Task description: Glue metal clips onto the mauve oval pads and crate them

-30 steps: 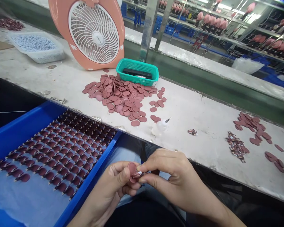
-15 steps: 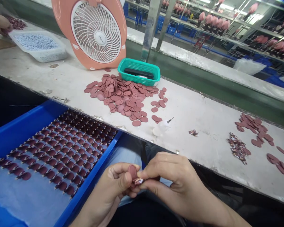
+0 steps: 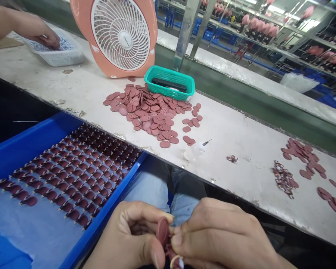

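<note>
Low in the picture, over my lap, my left hand (image 3: 130,239) and my right hand (image 3: 221,239) meet. Both pinch one small dusty-red oval piece (image 3: 162,230), held on edge between thumbs and fingertips. A small pale ring-like bit (image 3: 176,262) shows just below it at the frame's bottom edge. A heap of the same red ovals (image 3: 149,112) lies on the grey bench ahead. Rows of finished red pieces (image 3: 72,175) fill the blue tray (image 3: 30,142) at my left.
A pink table fan (image 3: 120,35) and a green basket (image 3: 170,83) stand behind the heap. A small glue bottle (image 3: 194,151) lies on the bench. More red ovals (image 3: 308,158) and small dark bits (image 3: 282,177) sit at the right. Another person's hand (image 3: 42,35) reaches into a white basket (image 3: 61,56) far left.
My hands have dropped lower and closer in view, and the red oval has turned on edge. Another person's hand has reached in at the far left to the white basket.
</note>
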Available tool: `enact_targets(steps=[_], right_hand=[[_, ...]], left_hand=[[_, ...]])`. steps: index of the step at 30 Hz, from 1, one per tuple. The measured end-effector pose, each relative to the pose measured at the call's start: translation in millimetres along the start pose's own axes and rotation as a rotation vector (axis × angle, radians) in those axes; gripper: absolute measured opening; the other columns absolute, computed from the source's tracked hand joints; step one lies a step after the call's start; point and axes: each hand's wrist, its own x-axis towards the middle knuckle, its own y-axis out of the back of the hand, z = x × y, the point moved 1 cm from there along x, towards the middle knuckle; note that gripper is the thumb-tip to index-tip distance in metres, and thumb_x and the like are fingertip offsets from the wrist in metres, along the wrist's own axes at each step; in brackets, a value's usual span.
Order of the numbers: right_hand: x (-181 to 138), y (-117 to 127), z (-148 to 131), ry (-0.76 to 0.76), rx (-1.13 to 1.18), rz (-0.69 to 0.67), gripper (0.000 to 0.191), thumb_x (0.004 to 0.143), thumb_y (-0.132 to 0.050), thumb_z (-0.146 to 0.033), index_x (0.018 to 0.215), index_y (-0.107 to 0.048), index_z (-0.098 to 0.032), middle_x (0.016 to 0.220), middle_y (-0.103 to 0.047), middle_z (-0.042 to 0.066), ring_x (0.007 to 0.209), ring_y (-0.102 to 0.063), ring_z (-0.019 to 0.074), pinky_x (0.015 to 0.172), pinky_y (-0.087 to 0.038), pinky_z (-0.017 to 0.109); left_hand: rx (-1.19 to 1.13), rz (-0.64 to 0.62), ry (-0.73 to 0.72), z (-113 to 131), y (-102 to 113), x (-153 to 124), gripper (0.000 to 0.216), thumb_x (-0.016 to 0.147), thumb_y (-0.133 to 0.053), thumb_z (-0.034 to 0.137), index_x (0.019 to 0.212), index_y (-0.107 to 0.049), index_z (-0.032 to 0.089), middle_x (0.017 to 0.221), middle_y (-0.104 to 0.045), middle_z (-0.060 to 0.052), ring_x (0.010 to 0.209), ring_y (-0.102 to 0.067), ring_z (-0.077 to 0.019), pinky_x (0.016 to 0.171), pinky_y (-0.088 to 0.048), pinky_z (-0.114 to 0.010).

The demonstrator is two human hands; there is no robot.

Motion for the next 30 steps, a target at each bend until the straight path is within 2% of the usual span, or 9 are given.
enact_targets(steps=[4, 7, 11, 15, 21, 30], right_hand=[[0.4, -3.2, 1.1, -0.003, 0.022, 0.026, 0.03, 0.092, -0.069, -0.013, 0.12, -0.067, -0.021, 0.095, -0.078, 0.007, 0.083, -0.074, 0.0158, 0.077, -0.061, 0.024], [3.8, -6.8, 5.9, -0.01, 0.019, 0.05, 0.022, 0.089, -0.072, -0.009, 0.109, -0.069, -0.018, 0.091, -0.078, 0.006, 0.082, -0.073, 0.0134, 0.079, -0.059, 0.021], [12.8, -9.5, 17.0, -0.067, 0.027, 0.067, 0.011, 0.088, -0.073, -0.01, 0.096, -0.071, -0.017, 0.083, -0.077, 0.003, 0.073, -0.07, 0.0113, 0.073, -0.056, 0.02], [18.4, -11.4, 28.3, -0.159, 0.086, 0.091, 0.004, 0.089, -0.073, -0.015, 0.091, -0.073, -0.018, 0.079, -0.076, 0.002, 0.07, -0.069, 0.0117, 0.069, -0.055, 0.022], [21.5, -12.9, 34.1, -0.21, 0.12, 0.094, 0.006, 0.086, -0.074, -0.012, 0.089, -0.075, -0.018, 0.079, -0.075, 0.002, 0.069, -0.068, 0.0117, 0.068, -0.054, 0.022], [26.8, -11.8, 35.9, -0.225, 0.133, 0.075, 0.01, 0.084, -0.074, -0.01, 0.089, -0.076, -0.018, 0.079, -0.075, 0.002, 0.07, -0.069, 0.012, 0.068, -0.053, 0.021]], left_hand=[[-0.007, 0.084, -0.01, 3.2, -6.4, -1.2, 0.026, 0.049, -0.098, 0.026, 0.071, -0.084, 0.026, 0.054, -0.074, -0.001, 0.045, -0.063, -0.0119, 0.045, -0.045, -0.018], [0.015, 0.17, -0.066, 6.1, -9.6, 0.6, 0.034, 0.042, -0.098, 0.039, 0.066, -0.082, 0.021, 0.056, -0.074, -0.002, 0.049, -0.063, -0.0117, 0.051, -0.048, -0.019], [0.053, 0.159, -0.142, 4.2, -6.4, 8.2, 0.036, 0.051, -0.095, 0.047, 0.065, -0.08, 0.018, 0.059, -0.072, -0.002, 0.055, -0.06, -0.0093, 0.055, -0.048, -0.016], [0.034, 0.233, -0.144, 0.1, 1.4, 15.9, 0.037, 0.054, -0.094, 0.048, 0.072, -0.081, 0.018, 0.06, -0.07, -0.001, 0.053, -0.056, -0.0081, 0.054, -0.047, -0.017], [0.055, 0.248, -0.144, 0.9, 4.6, 19.4, 0.041, 0.056, -0.093, 0.05, 0.075, -0.081, 0.016, 0.058, -0.065, -0.001, 0.054, -0.054, -0.0088, 0.053, -0.047, -0.017], [-0.011, 0.24, -0.137, 4.7, -0.3, 16.8, 0.04, 0.056, -0.094, 0.048, 0.067, -0.077, 0.014, 0.059, -0.063, 0.001, 0.055, -0.054, -0.0066, 0.053, -0.046, -0.014]])
